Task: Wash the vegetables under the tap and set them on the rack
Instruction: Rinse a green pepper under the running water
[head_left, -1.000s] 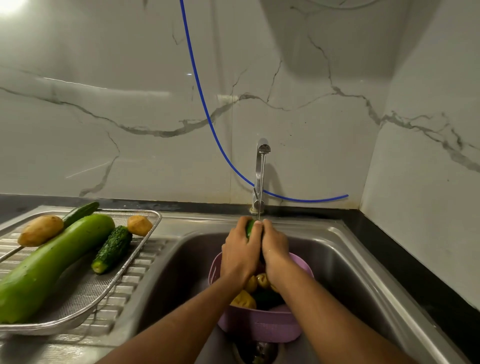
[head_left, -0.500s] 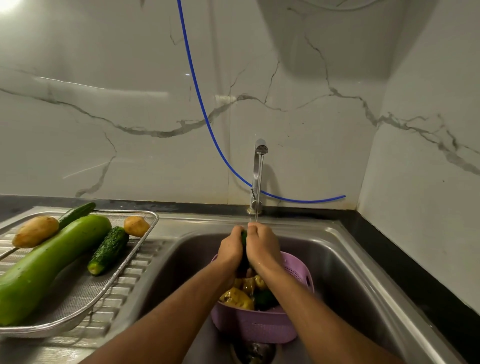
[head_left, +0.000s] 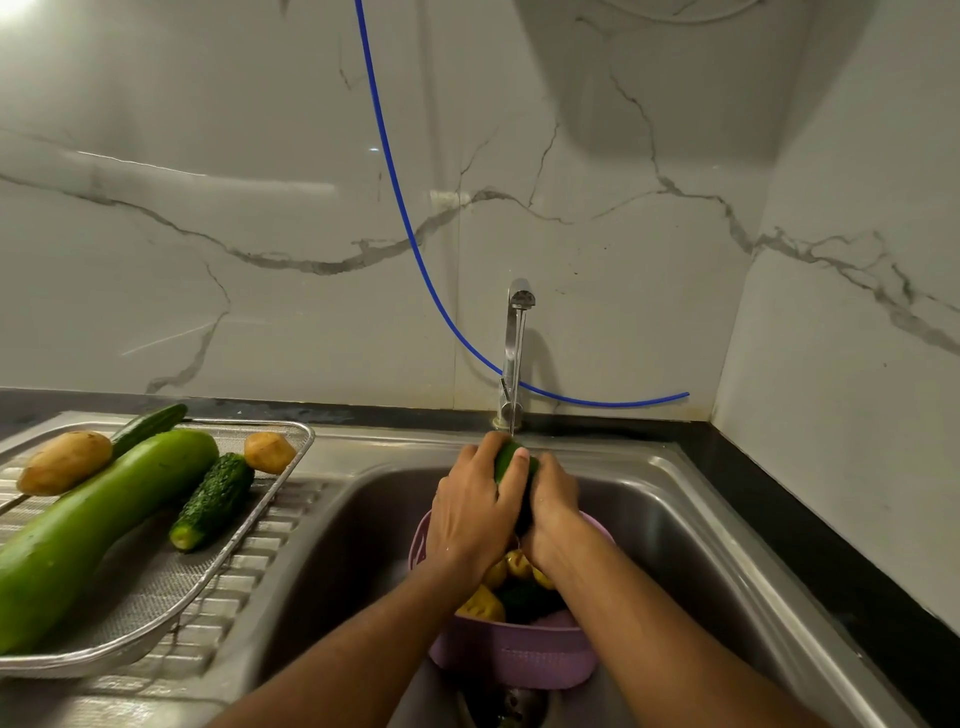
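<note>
green vegetable (head_left: 508, 460) under thin stream from tap (head_left: 515, 353), above purple colander (head_left: 514, 660) in sink (head_left: 691, 525) | left hand (head_left: 470, 512) and right hand (head_left: 553, 512) both wrapped round it | colander holding yellow and dark green pieces | rack (head_left: 156, 587) on worktop at left: long gourd (head_left: 93, 525), two cucumbers, two potatoes

On the mesh rack (head_left: 156, 597), left of the sink (head_left: 675, 519): two potatoes (head_left: 65, 462) (head_left: 269, 452), one long pale green gourd (head_left: 98, 525), one bumpy cucumber (head_left: 212, 501) and one smooth dark cucumber (head_left: 148, 423). In the sink: one purple colander (head_left: 511, 660), several yellow and dark green vegetables, uncountable. Two hands (head_left: 470, 512) (head_left: 553, 512) hold one green vegetable (head_left: 506, 460). One tap (head_left: 514, 353), one blue hose (head_left: 410, 234)
</note>
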